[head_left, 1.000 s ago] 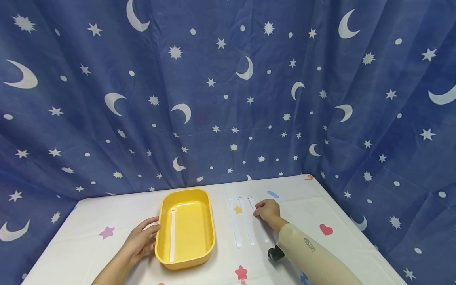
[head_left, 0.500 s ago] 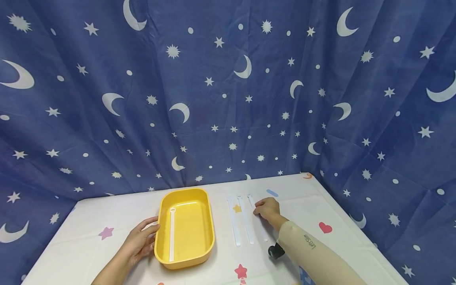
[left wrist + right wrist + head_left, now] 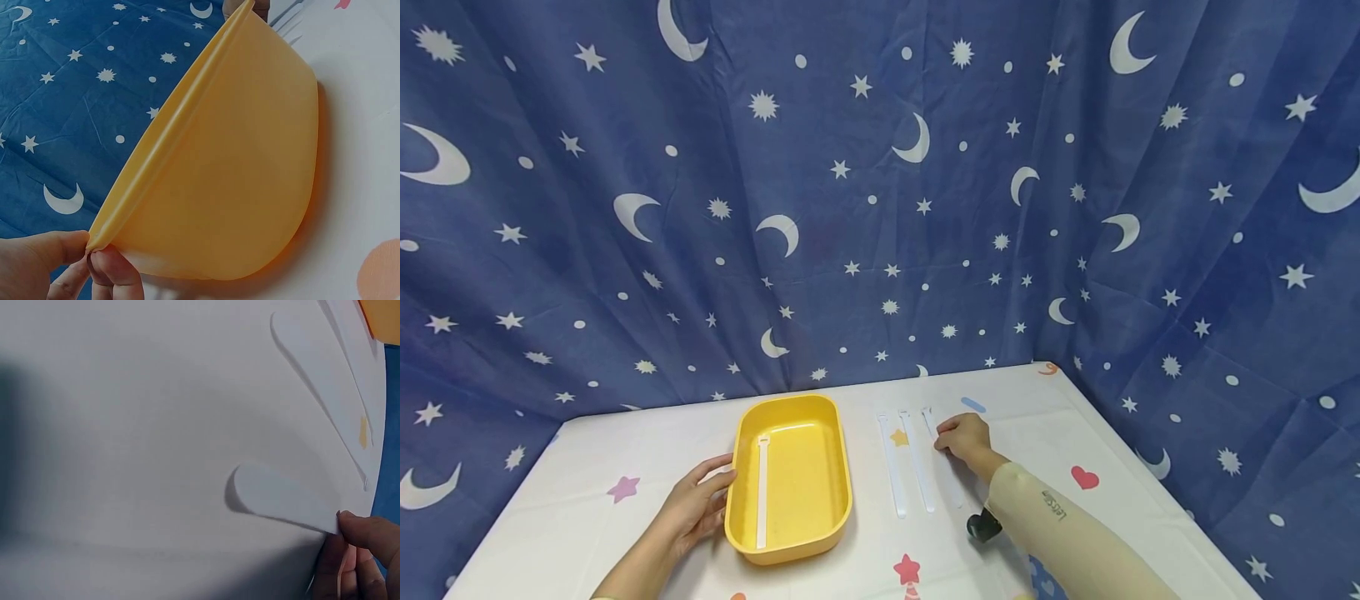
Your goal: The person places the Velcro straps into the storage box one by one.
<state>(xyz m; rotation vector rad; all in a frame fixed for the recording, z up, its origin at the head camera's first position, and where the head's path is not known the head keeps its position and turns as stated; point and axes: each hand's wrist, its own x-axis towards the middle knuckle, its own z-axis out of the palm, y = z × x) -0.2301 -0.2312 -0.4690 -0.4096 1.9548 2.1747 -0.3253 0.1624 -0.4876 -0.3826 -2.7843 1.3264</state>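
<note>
My left hand point(image 3: 696, 504) pinches the left rim of a yellow plastic tray point(image 3: 808, 487); in the left wrist view, the thumb lies on the rim and the fingers are beneath it. One white strap with a slotted head point(image 3: 763, 492) lies lengthwise inside the tray, toward its left side. To the tray's right, two similar white straps point(image 3: 892, 467) lie side by side on the table. My right hand point(image 3: 966, 437) pinches a third strap point(image 3: 281, 494) between thumb and fingers near its slotted end. Its rounded free end casts a shadow on the cloth in the right wrist view.
A white tablecloth point(image 3: 850, 575) printed with stars, hearts and other shapes covers the table. A blue curtain point(image 3: 880, 208) with moons and stars hangs behind and at the sides. The black wrist camera point(image 3: 982, 527) sits under the right forearm.
The head view has shifted slightly. The right hand and the slotted end of its strap have edged a little to the right; the left hand keeps its hold on the tray.
</note>
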